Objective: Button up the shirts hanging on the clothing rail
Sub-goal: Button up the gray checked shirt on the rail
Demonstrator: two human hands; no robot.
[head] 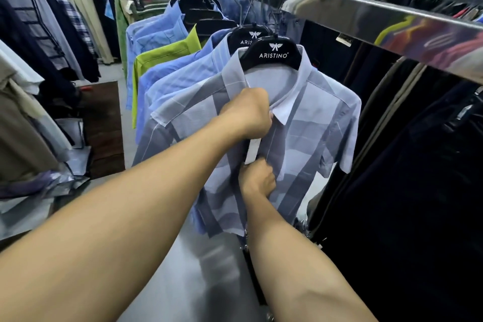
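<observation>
The grey and white shirt hangs at the front of the row on a black hanger hooked over the shiny metal rail. The left hand is closed tight on the front edge of the shirt just under the collar. The right hand is right below it, fingers pressed together, pinching the same front edge lower down. A white strip hangs between the two hands. Behind the left hand, blue shirts and a green shirt hang close together, almost touching. To the right of the hands, dark clothes hang near the shirt's sleeve, so that side is tight. Below the hands, the grey floor is bare and gives open room. Left of the arms, more clothes crowd in. White letters on the hanger say "ARISTINO" under a small winged mark. The hanger behind shows only "ARIS".
</observation>
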